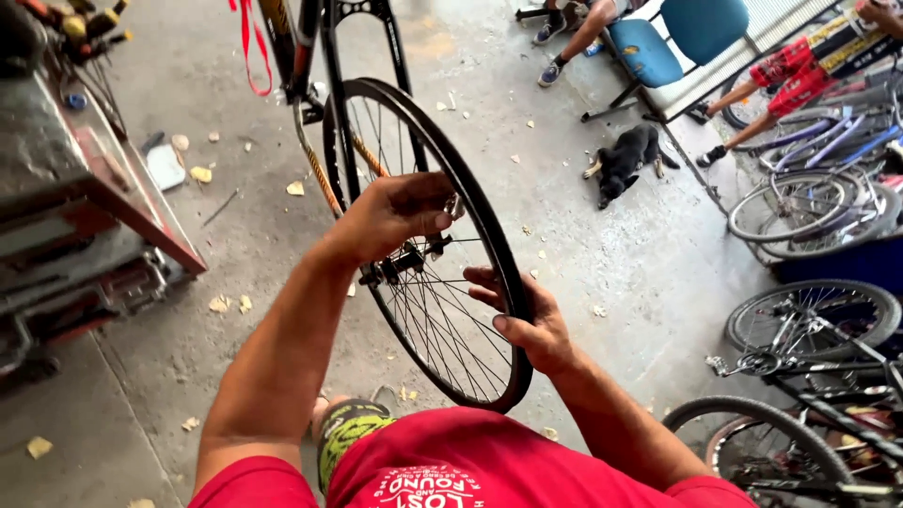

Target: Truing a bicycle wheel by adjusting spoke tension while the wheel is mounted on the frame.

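Gripping the black bicycle wheel (442, 273) in front of you, your left hand (395, 214) closed around its hub, while your right hand (527, 320) cupped the rim's edge, fingers curled. Thin spokes radiated outward; open concrete floor (583, 235) lay beyond.

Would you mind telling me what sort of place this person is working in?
Probably a bicycle repair shop: the left hand and right hand work on a bicycle wheel, more bicycles crowd one side, and a tool cart stands nearby.
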